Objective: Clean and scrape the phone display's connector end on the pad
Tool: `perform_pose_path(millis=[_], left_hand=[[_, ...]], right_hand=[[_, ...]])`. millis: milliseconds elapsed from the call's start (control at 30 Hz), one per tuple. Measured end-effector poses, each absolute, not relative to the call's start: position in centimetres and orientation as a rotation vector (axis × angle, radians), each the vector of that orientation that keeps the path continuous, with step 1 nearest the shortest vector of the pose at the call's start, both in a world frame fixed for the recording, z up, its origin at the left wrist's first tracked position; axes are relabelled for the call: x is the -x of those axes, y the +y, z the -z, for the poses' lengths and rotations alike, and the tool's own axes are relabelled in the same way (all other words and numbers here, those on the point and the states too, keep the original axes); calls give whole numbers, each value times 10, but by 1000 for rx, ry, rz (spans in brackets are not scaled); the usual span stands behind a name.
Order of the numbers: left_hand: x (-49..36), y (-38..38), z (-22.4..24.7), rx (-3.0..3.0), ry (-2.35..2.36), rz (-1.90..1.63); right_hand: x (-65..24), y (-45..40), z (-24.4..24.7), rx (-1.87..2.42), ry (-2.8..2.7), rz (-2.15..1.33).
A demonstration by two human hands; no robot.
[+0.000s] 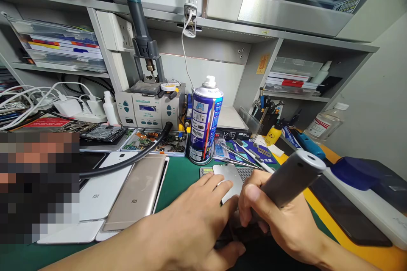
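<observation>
Presently, we are holding a grey cylindrical tool (291, 180) in our right hand (280, 218); that grip is pinching it, thumb against curled fingers, and the top end is tilting up toward the right. Its lower end is hiding behind our fingers. Our left hand (202, 205) is reaching over a silver panel (231, 174), fingers bending; we are unable to tell whether this grip is clasping the panel or merely resting on it. The panel is lying near the middle of the green worktop (174, 182), between and just beyond our hands, partly covered by our left fingers.

Behind it, a blue-and-white spray can (205, 125) is standing upright. To our left, a gold phone back (136, 190) and a white phone back (103, 194) are lying side by side, and a black hose (136, 162) is crossing above them. Farther back, a soldering station (149, 112) is standing.
</observation>
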State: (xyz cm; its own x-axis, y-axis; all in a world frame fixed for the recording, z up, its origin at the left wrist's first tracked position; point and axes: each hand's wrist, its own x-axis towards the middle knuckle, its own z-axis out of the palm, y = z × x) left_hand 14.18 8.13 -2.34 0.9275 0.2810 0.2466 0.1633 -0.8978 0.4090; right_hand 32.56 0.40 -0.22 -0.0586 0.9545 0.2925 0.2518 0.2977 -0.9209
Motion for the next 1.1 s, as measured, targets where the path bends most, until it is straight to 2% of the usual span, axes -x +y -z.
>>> perform_pose_path(millis=[400,1100], left_hand=[[-141,82,24,-2713,327,-422],[-142,81,26,-2687,326,-454]], right_hand=[[-329,2,14,1089,-1520,-1000],[-326,1,14,1057,-1494,-1036]])
